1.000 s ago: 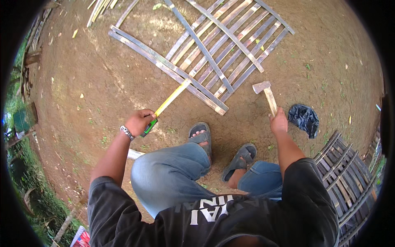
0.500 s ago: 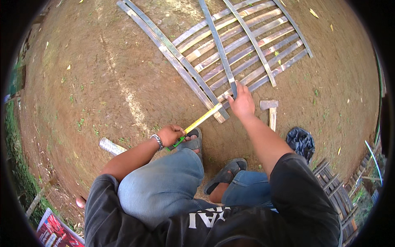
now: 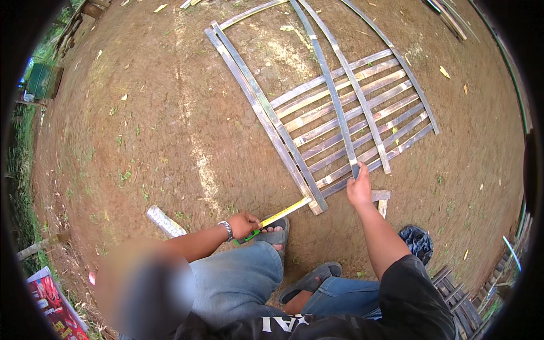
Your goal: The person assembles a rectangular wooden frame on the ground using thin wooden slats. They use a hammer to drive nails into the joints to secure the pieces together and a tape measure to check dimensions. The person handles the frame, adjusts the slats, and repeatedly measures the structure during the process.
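My left hand is closed on a green tape measure, just above my left sandal. Its yellow blade is pulled out and reaches the near end of two long slats lying side by side. My right hand grips the near end of a long dark slat between thumb and fingers. That slat lies across several shorter crosswise slats, part of a flat wooden frame on the ground. Another long slat runs to its right.
A hammer-like tool with a wooden handle lies beside my right wrist, partly hidden. Close by is a black plastic bag. A clear bottle-like cylinder lies left of my left forearm. More slatted wood is at lower right.
The view has shifted toward the far side, so more of the frame's far end shows. Both hands keep their grips, and the blade still reaches the paired slats.
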The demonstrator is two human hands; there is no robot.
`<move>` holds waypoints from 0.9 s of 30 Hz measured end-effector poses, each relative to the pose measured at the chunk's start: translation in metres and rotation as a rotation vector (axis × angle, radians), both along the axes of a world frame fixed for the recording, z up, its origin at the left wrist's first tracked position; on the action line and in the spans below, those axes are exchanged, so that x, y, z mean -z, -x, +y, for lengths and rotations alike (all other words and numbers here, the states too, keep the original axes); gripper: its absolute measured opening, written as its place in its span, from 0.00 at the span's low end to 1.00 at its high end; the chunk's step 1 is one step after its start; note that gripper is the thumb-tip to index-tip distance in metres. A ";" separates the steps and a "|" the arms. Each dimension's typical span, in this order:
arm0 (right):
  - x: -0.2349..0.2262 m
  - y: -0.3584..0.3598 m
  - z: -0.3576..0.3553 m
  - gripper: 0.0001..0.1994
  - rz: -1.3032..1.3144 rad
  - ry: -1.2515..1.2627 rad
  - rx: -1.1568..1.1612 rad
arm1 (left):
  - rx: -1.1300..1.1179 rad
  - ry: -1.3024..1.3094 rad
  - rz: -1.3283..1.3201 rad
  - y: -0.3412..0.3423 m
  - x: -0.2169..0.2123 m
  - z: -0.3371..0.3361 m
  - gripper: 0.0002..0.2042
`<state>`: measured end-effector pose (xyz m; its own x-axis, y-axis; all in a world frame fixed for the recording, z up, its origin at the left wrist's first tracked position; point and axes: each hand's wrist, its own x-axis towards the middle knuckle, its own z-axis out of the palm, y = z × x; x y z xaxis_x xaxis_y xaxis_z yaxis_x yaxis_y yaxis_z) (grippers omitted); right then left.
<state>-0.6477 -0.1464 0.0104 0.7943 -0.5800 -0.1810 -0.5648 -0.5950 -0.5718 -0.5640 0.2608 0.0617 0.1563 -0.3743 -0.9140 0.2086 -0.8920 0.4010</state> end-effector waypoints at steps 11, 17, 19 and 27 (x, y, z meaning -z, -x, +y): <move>-0.017 -0.002 0.001 0.23 0.003 0.148 0.050 | -0.139 -0.086 0.062 -0.013 -0.022 0.000 0.12; -0.008 -0.001 -0.017 0.24 0.023 0.210 0.027 | -0.114 -0.014 -0.045 -0.001 -0.011 0.019 0.13; -0.007 -0.002 -0.020 0.24 0.003 0.241 0.020 | -0.070 -0.051 -0.032 0.002 -0.009 0.024 0.13; -0.005 -0.001 -0.036 0.20 0.086 0.307 0.002 | -0.072 -0.056 0.011 0.004 -0.014 0.016 0.12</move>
